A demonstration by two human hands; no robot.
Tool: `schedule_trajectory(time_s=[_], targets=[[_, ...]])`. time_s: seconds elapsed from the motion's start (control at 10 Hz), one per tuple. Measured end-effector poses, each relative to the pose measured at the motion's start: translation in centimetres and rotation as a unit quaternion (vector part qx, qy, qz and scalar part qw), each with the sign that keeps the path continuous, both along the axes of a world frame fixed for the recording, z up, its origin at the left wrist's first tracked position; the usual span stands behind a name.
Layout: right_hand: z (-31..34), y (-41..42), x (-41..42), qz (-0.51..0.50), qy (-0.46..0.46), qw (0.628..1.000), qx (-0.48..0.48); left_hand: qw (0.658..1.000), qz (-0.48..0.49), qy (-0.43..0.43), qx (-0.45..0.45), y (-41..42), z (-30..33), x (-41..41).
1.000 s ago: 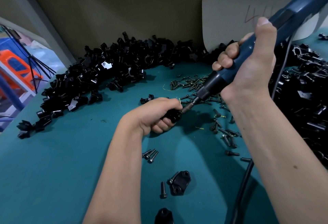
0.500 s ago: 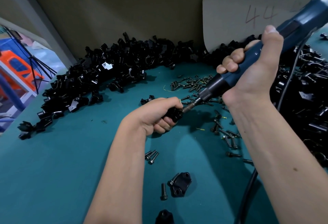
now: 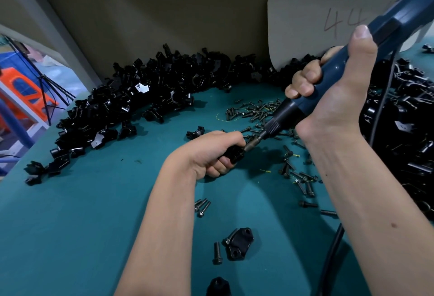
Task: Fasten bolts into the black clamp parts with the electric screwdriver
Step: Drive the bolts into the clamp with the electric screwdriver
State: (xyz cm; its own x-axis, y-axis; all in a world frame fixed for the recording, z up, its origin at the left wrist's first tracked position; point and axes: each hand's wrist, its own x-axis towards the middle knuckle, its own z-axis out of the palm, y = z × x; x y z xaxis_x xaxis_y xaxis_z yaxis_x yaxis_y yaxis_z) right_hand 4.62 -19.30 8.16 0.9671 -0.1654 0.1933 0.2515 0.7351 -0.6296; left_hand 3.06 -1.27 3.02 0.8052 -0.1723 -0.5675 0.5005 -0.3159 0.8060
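The left hand (image 3: 211, 152) grips a black clamp part (image 3: 232, 153) at the table's (image 3: 70, 225) centre; the right hand (image 3: 333, 98) wraps the electric screwdriver (image 3: 328, 89), bit on the part. Loose bolts (image 3: 253, 110) lie just beyond, clamp heaps (image 3: 145, 98) far left and right. 3 bolts (image 3: 202, 206) lie near.

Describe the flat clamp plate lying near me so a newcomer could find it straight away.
Start at the teal table and look at its near edge, between the two forearms. The plate lies flat there, beside one bolt. Unlike the heaped parts, it lies apart, showing two holes.
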Motion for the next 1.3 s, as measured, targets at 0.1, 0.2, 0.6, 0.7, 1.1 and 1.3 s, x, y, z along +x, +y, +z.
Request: schedule_trajectory(time_s=[0.1, 0.2, 0.6, 0.7, 1.1, 1.3], targets=[[0.14, 0.07, -0.08, 0.002, -0.006, 1.0, -0.003, 1.0, 0.001, -0.001, -0.003, 0.04, -0.08, -0.04], [0.22, 0.12, -0.14, 0.007, -0.014, 1.0, -0.005, 1.0, 0.004, 0.002, -0.012, 0.17, -0.13, -0.02], [0.33, 0.37, -0.11, 0.016, -0.039, 0.999, -0.011, 0.999, 0.006, -0.001, -0.032, 0.39, -0.18, -0.04], [0.27, 0.37, -0.14, 0.017, -0.041, 0.999, -0.01, 0.999, 0.005, 0.0, -0.032, 0.41, -0.15, -0.05], [0.16, 0.34, -0.23, 0.024, -0.045, 0.999, 0.001, 0.999, 0.009, -0.007, -0.033, 0.37, 0.0, -0.23], [0.15, 0.39, -0.29, 0.025, -0.045, 0.999, 0.0, 0.999, 0.011, -0.009, -0.034, 0.4, 0.0, -0.23]])
